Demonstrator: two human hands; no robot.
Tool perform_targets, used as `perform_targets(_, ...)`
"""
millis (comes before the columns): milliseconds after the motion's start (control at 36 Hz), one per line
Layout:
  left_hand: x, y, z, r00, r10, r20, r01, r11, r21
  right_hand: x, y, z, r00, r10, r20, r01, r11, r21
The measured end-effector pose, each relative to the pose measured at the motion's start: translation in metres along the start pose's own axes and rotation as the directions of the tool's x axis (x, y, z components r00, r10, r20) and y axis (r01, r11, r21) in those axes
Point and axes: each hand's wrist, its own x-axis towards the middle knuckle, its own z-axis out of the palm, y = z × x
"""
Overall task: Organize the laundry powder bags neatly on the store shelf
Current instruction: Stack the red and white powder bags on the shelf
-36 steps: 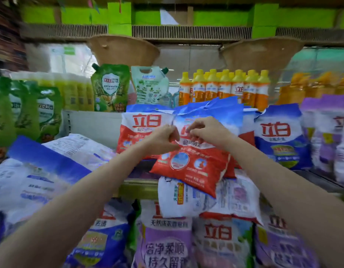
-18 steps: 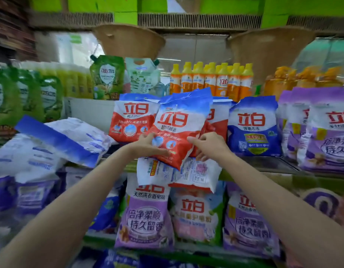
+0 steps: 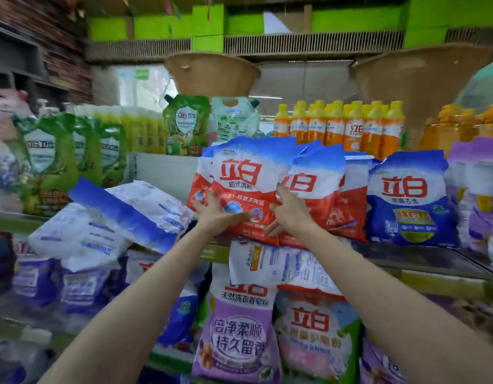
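Red powder bag (image 3: 248, 189) stood upright on mid shelf (image 3: 422, 259), straight ahead. L hand (image 3: 216, 214) & R hand (image 3: 291, 214) lay flat-fingered vs its front, seemingly gripping nothing; L nearer its centre.

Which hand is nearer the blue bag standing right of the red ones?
Right. The right hand presses the red bags beside the blue bag; the left hand is further left on the front red bag.

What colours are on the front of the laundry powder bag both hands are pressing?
Blue top, white middle with red lettering, red bottom: the laundry powder bag, clearest in the head view.
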Motion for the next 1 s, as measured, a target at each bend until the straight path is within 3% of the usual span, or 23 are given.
perform_targets(111, 0.021, -0.019, -0.005, 0.99, 0.075, -0.116, -0.05, 0.978, 0.205, 0.026, 0.003, 0.033, 0.999, -0.001, -0.052, -0.003, 0.997, -0.075)
perform_targets(167, 0.023, -0.024, -0.002, 0.969, 0.232, -0.086, -0.201, 0.941, 0.272, 0.041, 0.004, 0.039, 0.997, -0.033, -0.076, 0.017, 0.98, -0.199)
perform_targets(222, 0.022, -0.022, 0.004, 0.948, 0.317, 0.008, -0.302, 0.895, 0.329, 0.054, 0.005, 0.038, 0.999, 0.008, -0.048, -0.016, 0.984, -0.179)
perform_targets(306, 0.024, -0.014, 0.023, 0.949, 0.283, 0.137, -0.314, 0.866, 0.388, 0.054, 0.002, 0.029, 0.992, 0.087, 0.095, -0.087, 0.996, 0.002)
perform_targets(389, 0.029, -0.007, 0.038, 0.959, 0.223, 0.175, -0.28, 0.841, 0.464, 0.049, 0.003, 0.012, 0.985, 0.057, 0.166, -0.079, 0.988, 0.131)
perform_targets(556, 0.042, 0.006, 0.038, 0.971, 0.113, 0.211, -0.211, 0.82, 0.532, 0.03, 0.009, -0.053, 0.999, -0.022, -0.023, 0.022, 1.0, -0.003)
perform_targets(694, 0.026, 0.022, 0.041, 0.961, 0.192, 0.2, -0.275, 0.743, 0.61, -0.002, 0.014, -0.084, 0.995, -0.026, 0.098, 0.047, 0.974, -0.222)
perform_targets(778, 0.011, 0.029, 0.045, 0.902, 0.375, 0.213, -0.423, 0.675, 0.604, -0.019, 0.018, -0.09, 0.983, -0.035, 0.182, 0.1, 0.927, -0.362)
perform_targets(861, -0.003, 0.036, 0.047, 0.762, 0.543, 0.354, -0.646, 0.593, 0.481, -0.04, 0.015, -0.087, 0.963, -0.075, 0.259, 0.214, 0.798, -0.564)
perform_targets(944, -0.014, 0.04, 0.046, 0.642, 0.522, 0.562, -0.745, 0.598, 0.296, -0.066, 0.02, -0.073, 0.921, -0.133, 0.366, 0.361, 0.649, -0.67)
perform_targets(1000, -0.018, 0.041, 0.045, 0.621, 0.489, 0.613, -0.759, 0.569, 0.315, -0.081, 0.029, -0.062, 0.901, -0.107, 0.421, 0.416, 0.491, -0.766)
